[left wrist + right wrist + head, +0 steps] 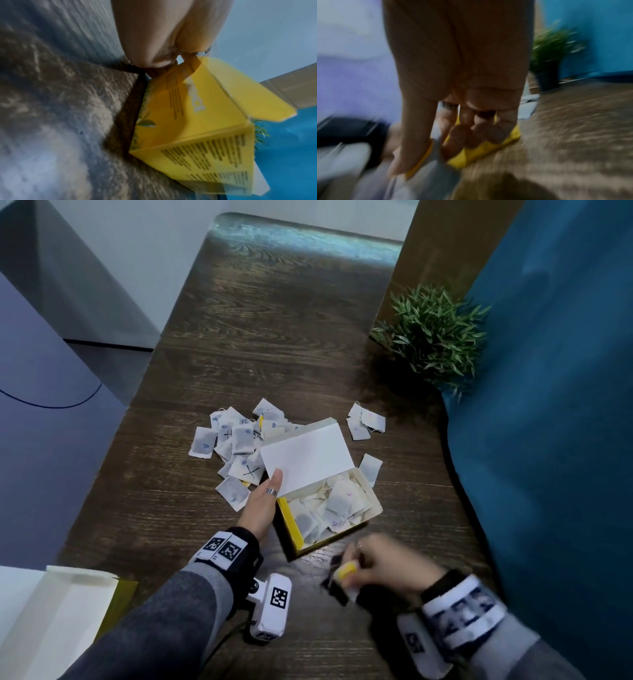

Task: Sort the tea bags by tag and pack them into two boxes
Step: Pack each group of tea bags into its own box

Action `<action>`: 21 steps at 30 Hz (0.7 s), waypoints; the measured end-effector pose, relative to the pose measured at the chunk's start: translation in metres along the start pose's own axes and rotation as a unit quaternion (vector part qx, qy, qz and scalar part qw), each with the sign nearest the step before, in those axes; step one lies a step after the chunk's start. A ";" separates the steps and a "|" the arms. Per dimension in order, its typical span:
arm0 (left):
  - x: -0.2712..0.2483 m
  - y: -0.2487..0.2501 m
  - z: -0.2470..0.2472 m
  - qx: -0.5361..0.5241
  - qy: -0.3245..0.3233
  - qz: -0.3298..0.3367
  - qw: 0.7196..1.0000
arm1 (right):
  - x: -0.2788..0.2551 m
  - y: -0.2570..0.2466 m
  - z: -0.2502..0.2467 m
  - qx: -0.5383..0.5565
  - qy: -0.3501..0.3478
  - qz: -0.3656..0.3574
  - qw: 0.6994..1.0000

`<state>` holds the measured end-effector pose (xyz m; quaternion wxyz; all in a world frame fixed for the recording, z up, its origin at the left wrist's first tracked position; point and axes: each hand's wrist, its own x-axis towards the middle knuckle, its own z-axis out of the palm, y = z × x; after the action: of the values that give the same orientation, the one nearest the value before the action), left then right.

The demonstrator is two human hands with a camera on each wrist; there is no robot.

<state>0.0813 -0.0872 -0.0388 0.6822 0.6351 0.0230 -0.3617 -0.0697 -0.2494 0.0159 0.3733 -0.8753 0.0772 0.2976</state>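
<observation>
A yellow tea box (291, 520) stands open at the table's middle with its white lid (308, 460) raised and several tea bags (339, 505) inside. My left hand (269, 491) lies with straight fingers against the lid's left edge; the left wrist view shows its fingers (161, 56) at the yellow box (188, 128). My right hand (370, 568), blurred, hovers in front of the box and pinches a tea bag (339, 587) with a yellow tag (346, 571). The right wrist view shows curled fingers (477, 132) on the bag (436, 170). A loose pile of marked tea bags (236, 446) lies left of the box.
A few tea bags (365, 421) lie behind the box on the right, one more (370, 469) beside it. A second open box (65, 614) sits at the near left corner. A potted plant (435, 337) stands at the right, against a blue cloth (548, 422). Dark wooden table (274, 337).
</observation>
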 end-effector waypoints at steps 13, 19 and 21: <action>0.002 -0.003 -0.001 -0.019 0.018 -0.009 1.000 | 0.084 0.056 -0.098 0.011 0.236 0.085 0.968; 0.001 -0.002 0.003 -0.045 0.026 -0.013 0.999 | 0.098 0.060 -0.109 0.045 0.197 0.093 0.975; 0.001 -0.002 0.004 -0.050 0.027 -0.013 0.998 | 0.102 0.063 -0.126 0.105 0.205 0.087 0.969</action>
<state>0.0788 -0.0910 -0.0399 0.7074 0.6093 0.0685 -0.3516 0.0486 -0.3734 -0.0131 0.4122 -0.8634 0.2586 0.1335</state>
